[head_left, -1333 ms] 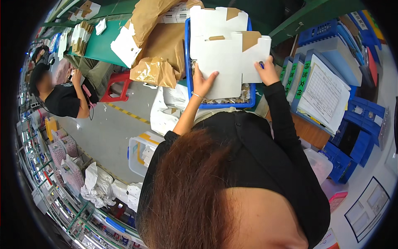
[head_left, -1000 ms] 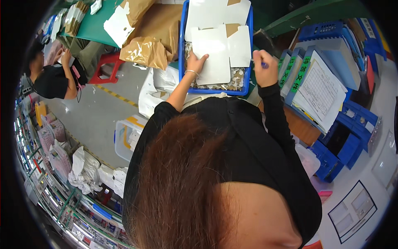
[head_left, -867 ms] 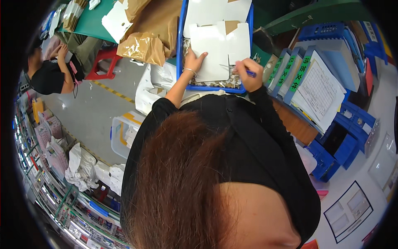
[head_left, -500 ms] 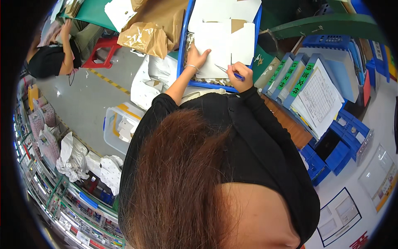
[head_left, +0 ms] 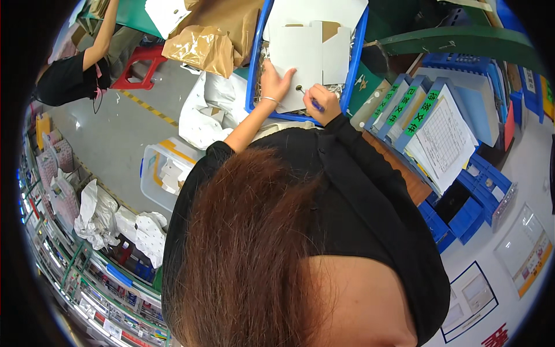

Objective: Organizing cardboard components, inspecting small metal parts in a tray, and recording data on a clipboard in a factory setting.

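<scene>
A flat white cardboard piece (head_left: 292, 55) with flaps and slots lies across a blue tray (head_left: 250, 87). My left hand (head_left: 276, 82) rests on the cardboard's left side, thumb spread away from the fingers. My right hand (head_left: 325, 104) grips a blue-handled tool (head_left: 317, 106) with a thin metal shaft; its exact kind is unclear. The shaft points at a small dark hole (head_left: 299, 88) in the cardboard, between my two hands. Small pale bits show in the tray around the cardboard's edges.
Brown wrapping paper (head_left: 202, 46) lies left of the tray. Blue file holders (head_left: 425, 110) with papers stand at right. On the left are a clear bin (head_left: 151, 173), a red stool (head_left: 139, 66) and another person (head_left: 72, 78). A green bar (head_left: 457, 41) crosses at upper right.
My right hand has moved slightly left and up, turning the tool. A dark hole now shows at its tip. My left hand stays on the cardboard. The other person's arm has risen.
</scene>
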### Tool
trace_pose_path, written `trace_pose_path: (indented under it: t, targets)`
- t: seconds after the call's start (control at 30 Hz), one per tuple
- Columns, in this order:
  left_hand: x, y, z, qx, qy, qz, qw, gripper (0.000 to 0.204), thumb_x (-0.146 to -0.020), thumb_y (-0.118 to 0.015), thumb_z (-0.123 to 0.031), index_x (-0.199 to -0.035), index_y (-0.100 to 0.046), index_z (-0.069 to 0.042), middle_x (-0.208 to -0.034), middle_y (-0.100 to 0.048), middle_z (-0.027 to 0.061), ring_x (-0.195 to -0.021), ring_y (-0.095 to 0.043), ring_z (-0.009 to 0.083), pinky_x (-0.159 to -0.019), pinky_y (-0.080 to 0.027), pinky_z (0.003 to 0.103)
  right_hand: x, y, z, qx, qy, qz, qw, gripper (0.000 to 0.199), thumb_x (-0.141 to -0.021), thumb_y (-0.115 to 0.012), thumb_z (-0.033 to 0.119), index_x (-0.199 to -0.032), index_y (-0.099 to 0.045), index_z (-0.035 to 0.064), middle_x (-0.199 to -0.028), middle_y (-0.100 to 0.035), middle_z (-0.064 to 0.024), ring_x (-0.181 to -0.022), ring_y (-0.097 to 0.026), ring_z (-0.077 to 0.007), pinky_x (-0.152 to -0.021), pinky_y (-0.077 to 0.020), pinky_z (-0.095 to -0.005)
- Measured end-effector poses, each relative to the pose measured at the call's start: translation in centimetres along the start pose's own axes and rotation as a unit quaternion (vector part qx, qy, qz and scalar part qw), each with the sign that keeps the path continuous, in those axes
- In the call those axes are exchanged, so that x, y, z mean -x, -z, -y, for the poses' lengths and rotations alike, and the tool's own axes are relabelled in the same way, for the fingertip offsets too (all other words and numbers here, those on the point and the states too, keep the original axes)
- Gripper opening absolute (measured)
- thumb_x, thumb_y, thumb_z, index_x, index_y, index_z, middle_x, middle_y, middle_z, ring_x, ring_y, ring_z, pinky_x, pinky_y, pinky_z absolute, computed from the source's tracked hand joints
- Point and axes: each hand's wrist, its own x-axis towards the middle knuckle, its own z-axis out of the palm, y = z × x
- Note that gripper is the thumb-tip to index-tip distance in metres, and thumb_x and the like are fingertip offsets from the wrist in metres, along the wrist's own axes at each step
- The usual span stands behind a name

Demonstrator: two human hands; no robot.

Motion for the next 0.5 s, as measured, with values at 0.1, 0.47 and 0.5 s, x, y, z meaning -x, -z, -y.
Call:
trace_pose_path:
  t: [0.1,0.47,0.5]
  targets:
    - [-0.2,0.5,-0.5,-0.009,-0.016,0.001,1.0,0.049,-0.073,-0.068,-0.025,-0.096,-0.038,0.006,-0.08,-0.056,0.023,-0.068,-0.059,0.0338,-0.062,-0.048,0.037,-1.0,1.8,1.3,-0.022,-0.037,-0.047,0.998,0.017,-0.068,-0.057,-0.002,-0.058,-0.045,0.0044,-0.054,-0.044,-0.0066,-0.044,-0.039,-0.0196,-0.043,-0.032,-0.0274]
    - [-0.8,3.0,-2.0,0.213,-0.063,-0.102,0.97,0.045,-0.074,-0.066,-0.024,-0.094,-0.037,0.005,-0.079,-0.055,0.0225,-0.065,-0.058,0.0328,-0.062,-0.047,0.037,0.7,12.9,5.4,-0.326,-0.045,-0.279,0.902,0.02,-0.076,-0.045,0.002,-0.059,-0.056,-0.0005,-0.063,-0.058,-0.012,-0.051,-0.051,-0.0189,-0.052,-0.0403,-0.0235]
    - [-0.9,2.8,-1.8,0.209,-0.062,-0.088,0.972,0.045,-0.074,-0.066,-0.024,-0.094,-0.037,0.005,-0.079,-0.055,0.0225,-0.065,-0.058,0.0328,-0.062,-0.047,0.037,1.1,12.3,5.2,-0.29,-0.093,-0.241,0.922,0.02,-0.076,-0.046,0.002,-0.059,-0.056,-0.0007,-0.062,-0.058,-0.0113,-0.051,-0.052,-0.0178,-0.051,-0.0402,-0.0226]
